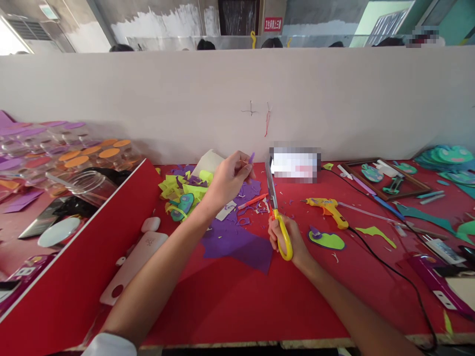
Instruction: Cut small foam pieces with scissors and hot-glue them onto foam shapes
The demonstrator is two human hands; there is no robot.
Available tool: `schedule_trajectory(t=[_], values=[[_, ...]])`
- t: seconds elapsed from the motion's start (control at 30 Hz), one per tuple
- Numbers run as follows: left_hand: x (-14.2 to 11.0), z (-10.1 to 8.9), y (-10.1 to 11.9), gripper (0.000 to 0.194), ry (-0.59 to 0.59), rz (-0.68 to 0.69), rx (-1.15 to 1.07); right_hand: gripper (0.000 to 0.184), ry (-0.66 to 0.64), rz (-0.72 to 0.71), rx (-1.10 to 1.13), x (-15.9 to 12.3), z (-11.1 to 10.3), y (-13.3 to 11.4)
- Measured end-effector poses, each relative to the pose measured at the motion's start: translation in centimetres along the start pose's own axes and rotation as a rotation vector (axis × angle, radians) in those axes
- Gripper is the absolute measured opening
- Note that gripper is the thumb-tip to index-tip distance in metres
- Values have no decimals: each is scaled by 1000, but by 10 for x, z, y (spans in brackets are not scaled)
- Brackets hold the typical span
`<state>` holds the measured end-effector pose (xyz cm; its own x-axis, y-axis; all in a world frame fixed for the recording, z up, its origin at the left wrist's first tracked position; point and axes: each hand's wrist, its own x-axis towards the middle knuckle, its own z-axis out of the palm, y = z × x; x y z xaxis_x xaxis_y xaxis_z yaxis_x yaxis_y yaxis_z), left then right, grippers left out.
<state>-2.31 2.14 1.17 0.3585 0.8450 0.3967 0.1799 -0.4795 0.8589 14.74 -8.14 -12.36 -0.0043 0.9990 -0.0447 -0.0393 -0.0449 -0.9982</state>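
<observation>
My left hand (pixel 230 177) is raised over the red table (pixel 230 301) and pinches a small purple scrap (pixel 251 157) between its fingertips. My right hand (pixel 287 236) grips the yellow handles of a pair of scissors (pixel 273 202), whose blades point up and away, slightly apart, just right of the scrap. Beneath both hands lies a sheet of purple foam (pixel 241 242) with many purple offcuts around it. A heap of yellow-green and purple cuttings (pixel 181 190) sits just left of my left hand.
A yellow glue gun (pixel 328 208) with a black cable lies to the right, beside a green foam shape (pixel 328 240). Farther right are a wooden frame (pixel 386 178), green cut-outs and tools. A red divider (pixel 74 277) separates clear jars at the left. A white partition wall stands behind.
</observation>
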Motion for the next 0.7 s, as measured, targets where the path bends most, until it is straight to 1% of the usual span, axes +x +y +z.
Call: schedule_trajectory(t=[0.1, 0.2, 0.27, 0.37, 0.47, 0.7], values=[[-1, 2, 0, 11, -11, -46, -126, 66, -6, -1, 15, 0, 1, -1], [-2, 4, 0, 17, -21, -62, -142, 64, -20, -34, 22, 0, 1, 3], [-3, 7, -2, 22, -17, -47, -104, 61, -34, -83, 45, 0, 2, 7], [-5, 12, -5, 24, -5, 15, 11, 63, -45, -143, 85, 0, 4, 11], [-5, 18, -7, 24, -12, 62, 130, 64, -38, -149, 71, 2, 5, 12], [-8, 22, 0, 24, -22, 41, 220, 58, -50, -125, -6, 0, 0, 16]])
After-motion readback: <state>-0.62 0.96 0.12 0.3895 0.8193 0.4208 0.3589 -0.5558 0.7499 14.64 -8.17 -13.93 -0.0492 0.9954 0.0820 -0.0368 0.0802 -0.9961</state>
